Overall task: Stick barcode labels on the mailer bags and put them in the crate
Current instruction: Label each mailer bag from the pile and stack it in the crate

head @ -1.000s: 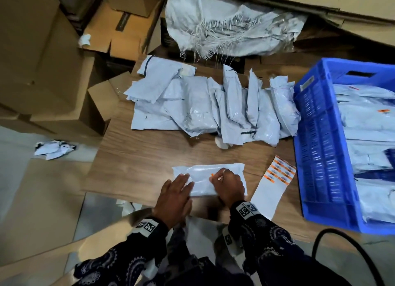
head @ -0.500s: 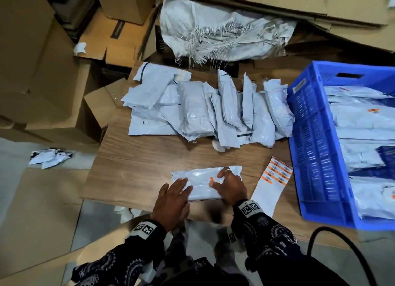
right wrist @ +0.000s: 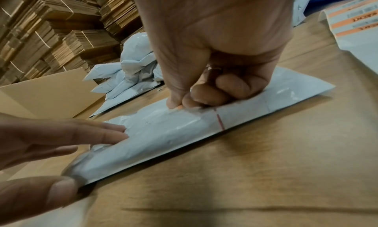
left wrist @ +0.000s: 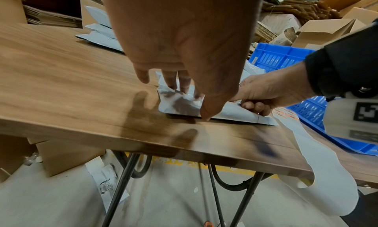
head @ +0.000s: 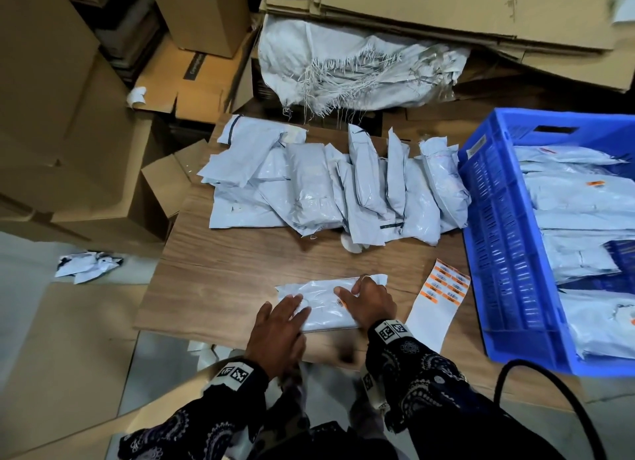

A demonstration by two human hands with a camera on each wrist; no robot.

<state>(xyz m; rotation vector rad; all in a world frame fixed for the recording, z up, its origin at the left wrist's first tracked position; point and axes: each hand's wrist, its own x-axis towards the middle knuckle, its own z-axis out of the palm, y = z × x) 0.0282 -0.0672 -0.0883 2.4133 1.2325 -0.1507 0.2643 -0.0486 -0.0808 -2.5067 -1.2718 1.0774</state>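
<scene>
Both hands, left hand (head: 280, 325) and right hand (head: 369, 301), rest on a mailer bag (head: 321, 303) (lying flat) on the table (head: 223, 287).

Sleeves: dark navy-black long fabric sleeves (head: 422, 384) with a pale paisley and floral print, one on each arm, reaching to the wrists.
Left wristband: white band (head: 235, 373) at the cuff, carrying black-and-white square fiducial markers.
Right wristband: white band (head: 390, 330) at the cuff, with two black-and-white square markers side by side.
Right wrist unit: off-white boxy housing (left wrist: 351, 117) with a black square marker and a small grey plate below it; a dark round fitting sits at its top by the sleeve edge.
Ring: thin pale ring (head: 366, 278) on a right-hand finger; details too small to tell.
Cable: black, thick, curved cable (head: 549, 384) arching at the person's right side.
</scene>
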